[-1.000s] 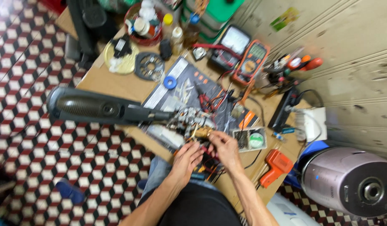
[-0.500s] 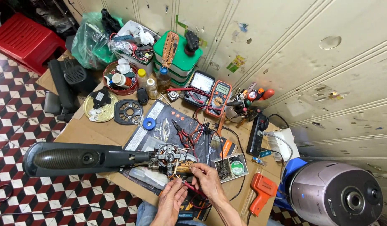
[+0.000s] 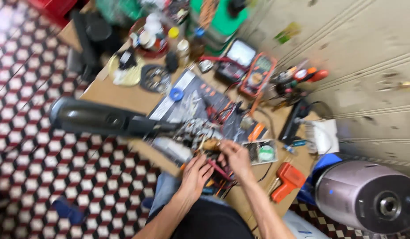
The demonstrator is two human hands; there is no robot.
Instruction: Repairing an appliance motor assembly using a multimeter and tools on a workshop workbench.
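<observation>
here both hands — left hand (image 3: 197,176), right hand (image 3: 232,156) — pinch red wires (image 3: 217,168) beside the black vacuum body (image 3: 103,119).

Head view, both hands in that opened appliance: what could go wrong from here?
The long black housing juts past the table edge; a nudge might tip it off. Loose red and black wires lie beside the left hand and right hand and could snag. The frame is blurred, so what the fingers pinch cannot be told.

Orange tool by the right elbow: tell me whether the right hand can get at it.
Probably yes: the orange tool lies uncovered on the table beside the right hand, with only thin cables nearby.
</observation>
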